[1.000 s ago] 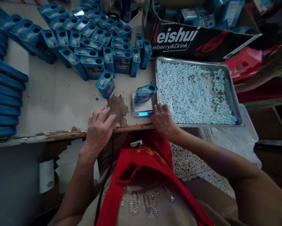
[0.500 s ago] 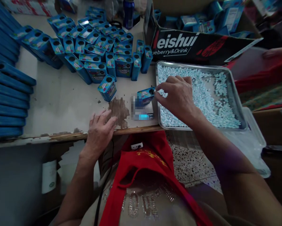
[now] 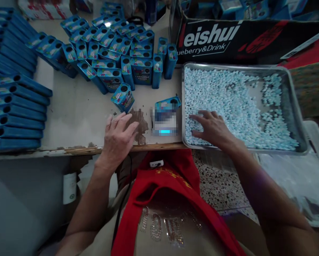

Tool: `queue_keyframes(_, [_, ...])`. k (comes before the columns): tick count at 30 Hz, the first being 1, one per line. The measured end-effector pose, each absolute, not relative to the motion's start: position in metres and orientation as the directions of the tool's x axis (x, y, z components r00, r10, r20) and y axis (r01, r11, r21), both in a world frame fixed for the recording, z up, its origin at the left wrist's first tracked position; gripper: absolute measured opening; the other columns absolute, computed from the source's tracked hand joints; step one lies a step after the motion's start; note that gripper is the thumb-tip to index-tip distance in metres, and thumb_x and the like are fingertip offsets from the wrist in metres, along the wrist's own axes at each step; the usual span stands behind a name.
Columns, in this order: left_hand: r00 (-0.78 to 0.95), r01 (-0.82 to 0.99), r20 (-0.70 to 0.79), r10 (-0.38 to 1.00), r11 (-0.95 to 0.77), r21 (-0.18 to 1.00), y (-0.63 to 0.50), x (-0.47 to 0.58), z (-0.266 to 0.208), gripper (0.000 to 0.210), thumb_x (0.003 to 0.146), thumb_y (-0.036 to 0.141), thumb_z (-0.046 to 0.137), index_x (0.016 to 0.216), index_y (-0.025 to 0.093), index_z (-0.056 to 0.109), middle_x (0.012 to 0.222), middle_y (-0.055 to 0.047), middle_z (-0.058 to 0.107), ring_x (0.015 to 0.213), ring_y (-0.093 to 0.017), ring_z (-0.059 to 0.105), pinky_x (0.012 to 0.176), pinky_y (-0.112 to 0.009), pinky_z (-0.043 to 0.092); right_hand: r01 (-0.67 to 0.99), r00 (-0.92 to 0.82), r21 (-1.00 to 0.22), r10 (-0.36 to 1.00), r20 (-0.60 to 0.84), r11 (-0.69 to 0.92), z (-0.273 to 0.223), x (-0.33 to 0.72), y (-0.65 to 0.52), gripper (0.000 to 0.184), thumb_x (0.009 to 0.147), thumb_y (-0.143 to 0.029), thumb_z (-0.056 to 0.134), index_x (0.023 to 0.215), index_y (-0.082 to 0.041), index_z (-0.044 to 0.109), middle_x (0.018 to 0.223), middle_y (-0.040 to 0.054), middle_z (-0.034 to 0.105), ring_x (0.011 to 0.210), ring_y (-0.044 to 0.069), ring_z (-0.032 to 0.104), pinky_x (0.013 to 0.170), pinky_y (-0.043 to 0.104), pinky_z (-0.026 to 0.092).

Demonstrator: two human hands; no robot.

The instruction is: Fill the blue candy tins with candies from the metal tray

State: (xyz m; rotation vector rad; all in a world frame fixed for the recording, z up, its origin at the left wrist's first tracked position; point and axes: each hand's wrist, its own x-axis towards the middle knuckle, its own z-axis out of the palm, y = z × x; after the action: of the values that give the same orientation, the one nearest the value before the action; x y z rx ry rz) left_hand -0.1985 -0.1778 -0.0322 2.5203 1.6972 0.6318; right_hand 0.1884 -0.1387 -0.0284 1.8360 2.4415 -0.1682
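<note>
My left hand (image 3: pixel 119 137) rests on the table by its front edge, fingers spread and nothing in them. Just beyond its fingertips stands a small blue candy tin (image 3: pixel 123 97), set at an angle. Between my hands, another blue tin (image 3: pixel 168 102) sits on a small scale (image 3: pixel 164 128) with a lit blue display; part of both is blurred out. My right hand (image 3: pixel 211 128) is low over the near left part of a metal tray (image 3: pixel 304 147), fingers apart, at the pale blue candies (image 3: pixel 226 92) spread in it. Whether its fingertips touch them is hard to tell.
Many blue tins (image 3: pixel 142 71) stand grouped at the back, with round openings on top. Long rows of tins (image 3: pixel 17 110) line the left side. A black carton (image 3: pixel 223 39) holding blue tins stands behind the tray. A clear plastic lid (image 3: pixel 290 177) lies at right, below the tray.
My right hand has moved from the tin on the scale rightward and down to the candies, its fingers opening from a pinch. My left hand stays on the table. The view has shifted slightly.
</note>
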Motion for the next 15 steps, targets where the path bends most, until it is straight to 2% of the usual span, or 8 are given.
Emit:
queue_keyframes(3, [0.316,0.888,0.281,0.906,-0.387,0.25,-0.174,-0.189,-0.02,0.029,0.109,0.015,0.072,0.133,0.029,0.08,0.157,-0.013,0.073,0.156,-0.039,0.064,0.14,-0.074,0.042,0.965,-0.261,-0.057,0.952,-0.157,0.255,-0.04,0.183,-0.134,0.037,0.105,-0.025,0.062,0.138,-0.019,0.078,0.137,0.0198,0.077,0.121,0.04,0.072,0.098,0.049,0.052])
queue_keyframes(5, [0.327,0.897,0.29,0.899,-0.392,0.204,-0.172,-0.185,-0.011,0.029,0.109,0.016,0.073,0.134,0.028,0.079,0.158,-0.012,0.073,0.156,-0.039,0.064,0.139,-0.074,0.043,0.97,-0.225,-0.129,0.961,-0.159,0.206,-0.04,0.186,-0.122,0.026,0.103,-0.023,0.063,0.123,-0.019,0.08,0.122,0.0172,0.08,0.107,0.035,0.076,0.089,0.044,0.052])
queue_keyframes(9, [0.352,0.903,0.32,0.88,-0.41,0.132,-0.161,-0.179,0.007,0.032,0.109,0.019,0.077,0.139,0.027,0.076,0.159,-0.011,0.073,0.156,-0.038,0.065,0.139,-0.072,0.044,0.887,-0.076,-0.461,0.992,-0.099,0.022,-0.037,0.206,-0.099,0.01,0.087,-0.02,0.079,0.096,-0.023,0.078,0.093,0.0072,0.08,0.085,0.027,0.073,0.077,0.037,0.05])
queue_keyframes(12, [0.355,0.904,0.294,0.887,-0.406,0.132,-0.149,-0.172,0.019,0.036,0.109,0.021,0.078,0.144,0.027,0.074,0.161,-0.01,0.071,0.156,-0.038,0.064,0.141,-0.07,0.041,0.729,0.091,-0.673,0.992,-0.083,-0.123,-0.036,0.213,-0.092,0.013,0.079,-0.014,0.081,0.083,-0.024,0.074,0.075,0.0011,0.072,0.071,0.021,0.067,0.07,0.034,0.048])
queue_keyframes(15, [0.365,0.893,0.262,0.893,-0.416,0.173,-0.136,-0.159,0.025,0.043,0.109,0.022,0.078,0.151,0.027,0.071,0.166,-0.01,0.068,0.159,-0.037,0.061,0.144,-0.067,0.037,0.54,0.219,-0.812,0.969,-0.118,-0.221,-0.032,0.208,-0.093,0.013,0.079,-0.012,0.077,0.081,-0.024,0.072,0.065,-0.0025,0.066,0.059,0.017,0.059,0.06,0.032,0.044])
